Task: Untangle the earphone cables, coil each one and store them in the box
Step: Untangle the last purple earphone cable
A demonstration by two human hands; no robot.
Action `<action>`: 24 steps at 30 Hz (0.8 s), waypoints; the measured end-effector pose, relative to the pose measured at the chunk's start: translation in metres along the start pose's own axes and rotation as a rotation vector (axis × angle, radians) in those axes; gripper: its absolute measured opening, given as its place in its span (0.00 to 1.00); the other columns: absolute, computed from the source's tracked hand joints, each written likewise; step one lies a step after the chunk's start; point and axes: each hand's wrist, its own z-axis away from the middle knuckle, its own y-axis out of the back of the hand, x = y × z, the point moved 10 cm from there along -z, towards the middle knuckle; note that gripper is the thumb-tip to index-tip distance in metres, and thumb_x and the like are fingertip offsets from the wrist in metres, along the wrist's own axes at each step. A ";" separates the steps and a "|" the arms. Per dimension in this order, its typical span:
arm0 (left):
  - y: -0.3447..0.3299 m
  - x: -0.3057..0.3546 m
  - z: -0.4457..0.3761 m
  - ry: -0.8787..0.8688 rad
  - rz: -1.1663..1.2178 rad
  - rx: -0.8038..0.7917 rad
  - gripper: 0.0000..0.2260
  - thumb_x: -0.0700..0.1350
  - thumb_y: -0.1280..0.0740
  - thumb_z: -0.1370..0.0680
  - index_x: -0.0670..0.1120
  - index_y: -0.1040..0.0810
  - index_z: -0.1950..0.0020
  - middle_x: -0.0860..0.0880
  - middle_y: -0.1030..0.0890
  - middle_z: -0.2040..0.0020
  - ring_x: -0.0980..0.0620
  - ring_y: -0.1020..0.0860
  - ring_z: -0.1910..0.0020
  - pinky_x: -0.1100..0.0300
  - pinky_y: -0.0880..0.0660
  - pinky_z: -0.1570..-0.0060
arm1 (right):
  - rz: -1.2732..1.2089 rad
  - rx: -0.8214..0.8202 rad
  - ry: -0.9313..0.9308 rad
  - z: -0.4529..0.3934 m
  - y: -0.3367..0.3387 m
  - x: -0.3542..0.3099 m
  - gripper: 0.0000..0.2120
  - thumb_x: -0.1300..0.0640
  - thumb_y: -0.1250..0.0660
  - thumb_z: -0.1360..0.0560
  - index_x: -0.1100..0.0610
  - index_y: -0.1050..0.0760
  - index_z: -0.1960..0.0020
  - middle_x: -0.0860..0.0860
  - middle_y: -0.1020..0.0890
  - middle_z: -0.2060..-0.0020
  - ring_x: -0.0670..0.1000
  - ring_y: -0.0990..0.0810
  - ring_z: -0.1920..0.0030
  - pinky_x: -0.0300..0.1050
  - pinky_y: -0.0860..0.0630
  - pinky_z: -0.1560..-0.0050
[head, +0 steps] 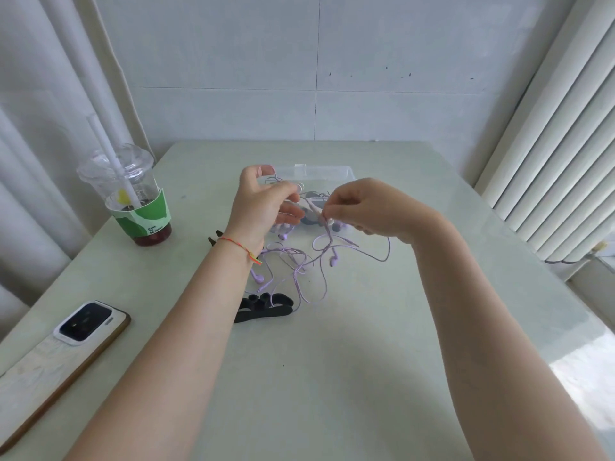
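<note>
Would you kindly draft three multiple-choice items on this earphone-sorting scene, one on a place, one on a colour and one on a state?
1. Where does the phone lie?
A. near the table's left edge, nearer the person than the drink cup
B. inside the clear box
C. to the right of the box

2. What colour are the earphone cables?
A. black
B. pale purple
C. red

3. How do the cables on the table lie?
A. each wound in a neat coil
B. all stored in the box
C. in loose, tangled loops

Answers:
1. A: the phone rests camera side up by the left edge, in front of the cup.
2. B: the strands and earbuds are lilac.
3. C: the loops cross one another in front of the box, while the right hand pinches a strand and the left hand is raised beside it.
</note>
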 end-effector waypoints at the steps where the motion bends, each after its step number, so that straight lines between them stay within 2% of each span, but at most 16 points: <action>1: -0.002 0.003 0.001 -0.024 0.010 -0.003 0.18 0.35 0.34 0.25 0.44 0.37 0.39 0.41 0.21 0.62 0.44 0.21 0.72 0.57 0.23 0.69 | -0.060 0.041 0.012 0.001 0.006 -0.003 0.07 0.54 0.32 0.24 0.58 0.19 0.56 0.42 0.29 0.76 0.41 0.33 0.77 0.37 0.34 0.71; 4: -0.020 0.014 0.008 -0.060 0.069 -0.161 0.22 0.39 0.33 0.22 0.47 0.38 0.33 0.44 0.17 0.60 0.42 0.18 0.64 0.54 0.21 0.61 | -0.269 0.162 0.056 0.005 0.023 -0.009 0.11 0.54 0.29 0.25 0.63 0.21 0.58 0.43 0.32 0.78 0.44 0.37 0.77 0.35 0.38 0.74; 6: -0.039 0.019 0.019 -0.059 0.054 -0.358 0.24 0.43 0.31 0.22 0.50 0.38 0.30 0.43 0.16 0.56 0.41 0.17 0.58 0.53 0.20 0.57 | -0.344 0.216 0.088 0.006 0.029 -0.014 0.11 0.54 0.28 0.26 0.61 0.22 0.61 0.44 0.30 0.77 0.44 0.37 0.76 0.36 0.40 0.74; 8: -0.054 0.018 0.030 -0.057 -0.019 -0.484 0.25 0.42 0.29 0.24 0.49 0.34 0.30 0.42 0.16 0.56 0.40 0.17 0.58 0.52 0.20 0.54 | -0.324 0.259 0.091 0.005 0.033 -0.015 0.12 0.51 0.26 0.28 0.57 0.24 0.65 0.45 0.28 0.75 0.44 0.37 0.76 0.37 0.39 0.72; 10: -0.057 0.016 0.031 -0.055 -0.077 -0.465 0.18 0.39 0.31 0.23 0.45 0.27 0.34 0.44 0.17 0.62 0.43 0.18 0.65 0.53 0.20 0.60 | -0.295 0.319 0.068 0.005 0.037 -0.012 0.14 0.50 0.25 0.29 0.59 0.23 0.63 0.45 0.29 0.75 0.43 0.36 0.76 0.36 0.38 0.73; 12: -0.050 0.014 0.027 -0.035 -0.107 -0.378 0.08 0.37 0.35 0.21 0.43 0.22 0.43 0.44 0.18 0.64 0.44 0.19 0.68 0.58 0.22 0.66 | -0.261 0.397 0.037 0.006 0.045 -0.006 0.14 0.49 0.27 0.28 0.60 0.22 0.61 0.46 0.29 0.73 0.43 0.35 0.76 0.34 0.38 0.74; 15: -0.027 0.012 0.017 -0.007 -0.078 -0.209 0.08 0.34 0.39 0.22 0.41 0.20 0.52 0.44 0.20 0.66 0.46 0.19 0.71 0.60 0.22 0.70 | -0.254 0.455 -0.027 0.009 0.055 0.007 0.11 0.52 0.30 0.25 0.59 0.21 0.61 0.45 0.30 0.76 0.45 0.35 0.76 0.36 0.39 0.75; 17: -0.022 0.011 0.014 0.004 -0.027 -0.199 0.07 0.35 0.37 0.22 0.40 0.19 0.54 0.43 0.20 0.65 0.47 0.19 0.71 0.58 0.21 0.67 | -0.264 0.436 -0.057 0.008 0.054 0.012 0.11 0.53 0.31 0.25 0.56 0.23 0.64 0.43 0.30 0.77 0.47 0.35 0.74 0.38 0.38 0.73; 20: -0.031 0.009 0.016 -0.020 -0.095 -0.285 0.02 0.40 0.30 0.23 0.41 0.20 0.54 0.44 0.16 0.61 0.48 0.18 0.63 0.59 0.22 0.61 | -0.230 0.373 -0.060 0.004 0.045 0.010 0.10 0.54 0.34 0.23 0.55 0.25 0.63 0.47 0.27 0.73 0.46 0.32 0.74 0.39 0.36 0.70; 22: -0.031 0.009 0.014 -0.067 -0.099 -0.240 0.02 0.39 0.28 0.25 0.41 0.19 0.54 0.44 0.16 0.60 0.48 0.19 0.59 0.58 0.23 0.54 | -0.184 0.328 -0.062 0.003 0.040 0.008 0.10 0.54 0.35 0.22 0.54 0.26 0.62 0.47 0.26 0.72 0.46 0.32 0.73 0.39 0.36 0.70; 24: -0.025 0.011 0.012 -0.088 0.019 -0.168 0.01 0.36 0.30 0.25 0.41 0.20 0.56 0.43 0.17 0.61 0.47 0.20 0.59 0.56 0.24 0.52 | -0.141 0.231 -0.079 0.003 0.030 0.008 0.09 0.54 0.33 0.23 0.54 0.23 0.61 0.46 0.29 0.73 0.47 0.35 0.74 0.38 0.39 0.72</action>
